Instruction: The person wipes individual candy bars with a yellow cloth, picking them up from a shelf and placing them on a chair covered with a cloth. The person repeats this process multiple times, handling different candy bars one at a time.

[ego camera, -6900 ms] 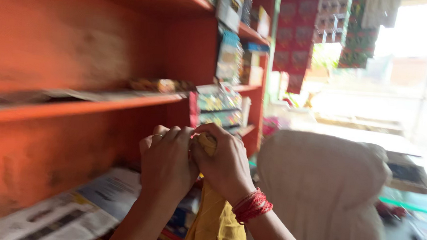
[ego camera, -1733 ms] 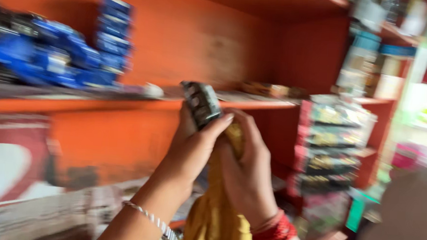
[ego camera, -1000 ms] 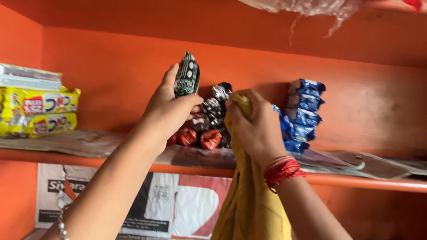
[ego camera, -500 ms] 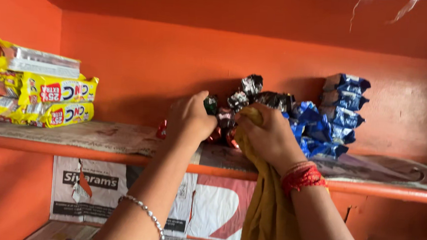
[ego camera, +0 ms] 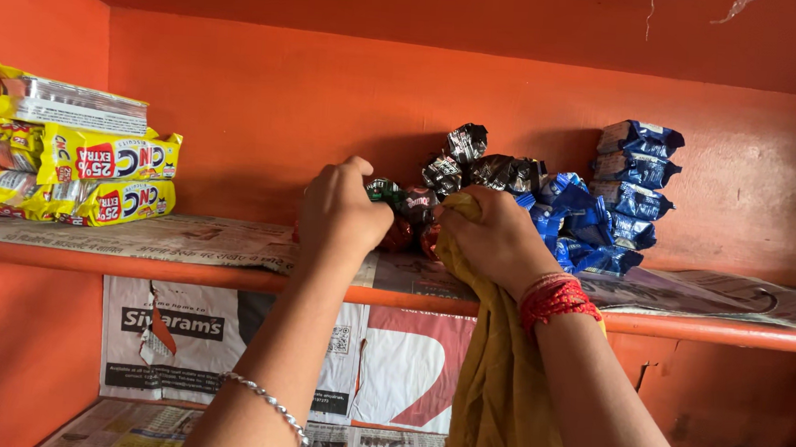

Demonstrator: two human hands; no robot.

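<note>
My left hand (ego camera: 341, 213) is curled over a small green snack packet (ego camera: 383, 191) at the pile of dark and red packets (ego camera: 461, 168) on the orange shelf (ego camera: 229, 276). My right hand (ego camera: 494, 234), with red thread bangles at the wrist, grips a mustard-yellow cloth (ego camera: 498, 386) that hangs down below the shelf edge; its knuckles rest against the pile's front. Blue packets (ego camera: 621, 196) are stacked just to the right of the pile.
Yellow biscuit packs (ego camera: 75, 162) are stacked at the shelf's left end against the side wall. Newspaper sheets (ego camera: 185, 236) line the shelf and the lower shelf (ego camera: 219, 433). The upper shelf's underside (ego camera: 430, 5) hangs close above.
The view swung from a shop interior to this shelf. My left hand, holding the green packet up a second ago, has lowered it onto the pile. The right hand stayed on the cloth.
</note>
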